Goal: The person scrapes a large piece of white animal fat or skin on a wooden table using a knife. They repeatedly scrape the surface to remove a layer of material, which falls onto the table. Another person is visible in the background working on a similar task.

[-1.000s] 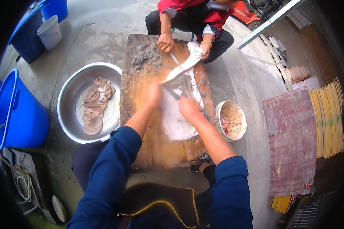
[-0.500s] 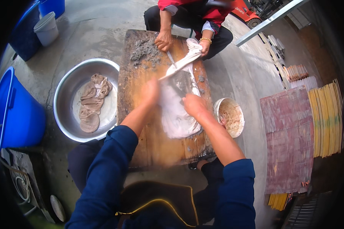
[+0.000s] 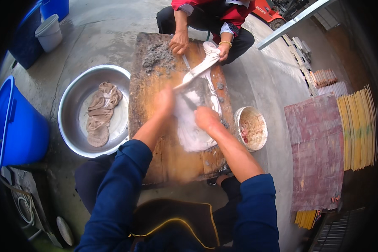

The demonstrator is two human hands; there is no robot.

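A pale, wet animal stomach (image 3: 191, 136) lies spread on a worn wooden board (image 3: 155, 161), with a grey patch on its upper part. My right hand (image 3: 206, 118) is closed round a knife (image 3: 189, 102) whose blade rests over that patch. At the stomach's left edge is my left hand (image 3: 164, 101), smeared by motion, so its fingers do not show clearly. Across the board, a co-worker's hand (image 3: 179, 43) grips another knife (image 3: 186, 62), and their other hand (image 3: 224, 51) holds the twisted far end of the stomach.
Grey scrapings (image 3: 158, 58) are heaped at the board's far left. Left of the board, a metal basin (image 3: 67, 136) holds brownish folded stomach pieces (image 3: 101, 115). A white bucket (image 3: 261, 143) with pale scraps stands at the right. Blue tubs (image 3: 23, 130) stand farther left, stacked boards (image 3: 315, 155) at the right.
My right hand has moved a little to the left with the knife. The grey patch under the blade looks paler. My left hand stays near the same edge, still blurred.
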